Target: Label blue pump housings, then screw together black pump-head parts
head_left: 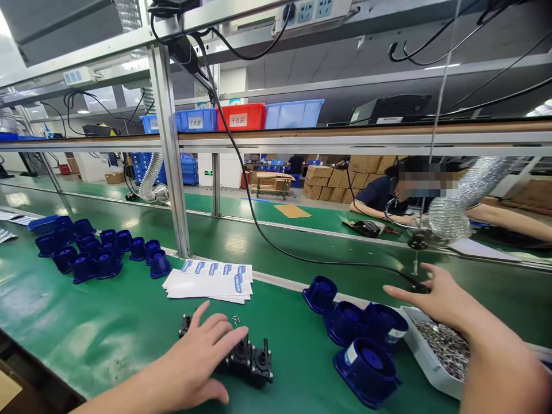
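My left hand point(196, 353) hovers over or rests on a black plastic assembly point(252, 359) with upright stubs and small screws on top; its fingers are spread, and they hide the middle of the part. A few loose screws point(236, 319) lie just behind it on the green mat. My right hand point(451, 299) is raised above a white tray of screws point(431, 362), thumb and fingers apart. Close to those fingers is the dark end of a black cable point(417, 286); whether they touch it I cannot tell.
Several dark blue cup-shaped housings point(366, 368) stand beside the tray, and more housings point(92, 261) at the left. Printed label sheets point(211, 282) lie by the metal post point(170, 155). Across the bench, a person point(383, 195) leans near a foil duct point(466, 195).
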`<state>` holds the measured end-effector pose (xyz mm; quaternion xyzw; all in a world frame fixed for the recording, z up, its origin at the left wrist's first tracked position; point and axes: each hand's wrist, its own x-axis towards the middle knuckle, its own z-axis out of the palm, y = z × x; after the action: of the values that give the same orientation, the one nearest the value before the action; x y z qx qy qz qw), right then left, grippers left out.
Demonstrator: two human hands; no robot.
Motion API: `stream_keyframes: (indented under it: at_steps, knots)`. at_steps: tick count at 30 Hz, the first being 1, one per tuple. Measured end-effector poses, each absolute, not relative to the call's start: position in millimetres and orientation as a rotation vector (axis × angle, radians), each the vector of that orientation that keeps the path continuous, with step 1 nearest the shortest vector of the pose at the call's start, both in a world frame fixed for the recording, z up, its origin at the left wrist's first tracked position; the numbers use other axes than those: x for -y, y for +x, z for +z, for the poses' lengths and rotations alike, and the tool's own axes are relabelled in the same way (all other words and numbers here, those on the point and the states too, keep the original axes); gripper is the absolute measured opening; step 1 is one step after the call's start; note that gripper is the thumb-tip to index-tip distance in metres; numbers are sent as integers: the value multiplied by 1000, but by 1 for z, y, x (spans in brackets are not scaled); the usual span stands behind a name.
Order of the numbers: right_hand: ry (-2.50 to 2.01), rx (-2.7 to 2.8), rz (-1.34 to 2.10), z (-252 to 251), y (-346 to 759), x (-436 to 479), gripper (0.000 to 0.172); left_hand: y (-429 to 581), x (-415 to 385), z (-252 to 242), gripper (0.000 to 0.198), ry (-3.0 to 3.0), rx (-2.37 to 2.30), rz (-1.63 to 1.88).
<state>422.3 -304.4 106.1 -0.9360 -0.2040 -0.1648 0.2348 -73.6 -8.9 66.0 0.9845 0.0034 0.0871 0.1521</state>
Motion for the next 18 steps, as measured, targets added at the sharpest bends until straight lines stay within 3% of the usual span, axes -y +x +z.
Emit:
stream_keyframes:
  at_steps: [2,4,8,9,11,14,18]
  knots:
    - [-2530,514,-200,107,425,309,96,-58,19,66,129,2904,-32,169]
    - [-2509,506,-122,107,426,316,81,-49,20,65,127,2965,-90,112]
    - [-2498,555,-20,103,432,334,11,-51,2,69,122,3015,-186,54]
    - [-2509,548,1,102,434,337,9,-53,-2,71,123,3025,-211,64]
    - [-2540,509,-2,101,439,340,25,-57,-7,74,128,3021,-227,120]
    - [-2588,424,-82,106,447,342,32,-57,1,73,131,2930,-115,197]
    - [-2411,233,-513,134,435,349,45,-47,24,63,103,2873,-18,200]
